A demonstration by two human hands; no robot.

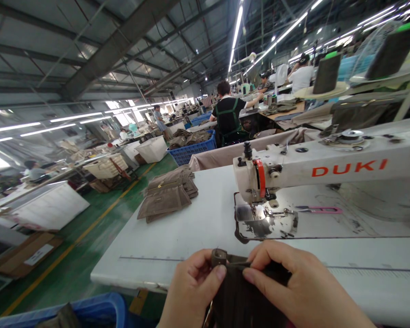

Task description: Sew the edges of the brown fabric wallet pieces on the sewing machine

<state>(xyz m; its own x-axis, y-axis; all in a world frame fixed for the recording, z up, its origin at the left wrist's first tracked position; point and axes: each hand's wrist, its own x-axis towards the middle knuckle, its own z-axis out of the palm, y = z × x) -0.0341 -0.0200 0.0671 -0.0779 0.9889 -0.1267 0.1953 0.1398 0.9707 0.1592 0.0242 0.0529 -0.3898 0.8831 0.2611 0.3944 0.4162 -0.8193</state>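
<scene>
A dark brown fabric piece [241, 291] hangs at the table's front edge, held up between both hands. My left hand [198, 287] pinches its upper left corner, beside a small folded loop [219, 257]. With thumb and fingers, my right hand [283, 278] grips the top edge a little to the right. The lower part of the fabric runs out of the frame. Behind the hands stands a white sewing machine [328, 159] with red lettering. Pink-handled thread snips [323, 209] lie on its bed. A stack of brown fabric pieces [169, 193] rests on the table's left part.
The white table [133, 269] has a ruler line along its front. A blue basket [112, 310] stands below at the lower left, another blue basket [191, 152] beyond the table. A person [228, 111] sits ahead with their back turned. Thread cones [327, 75] stand at the right.
</scene>
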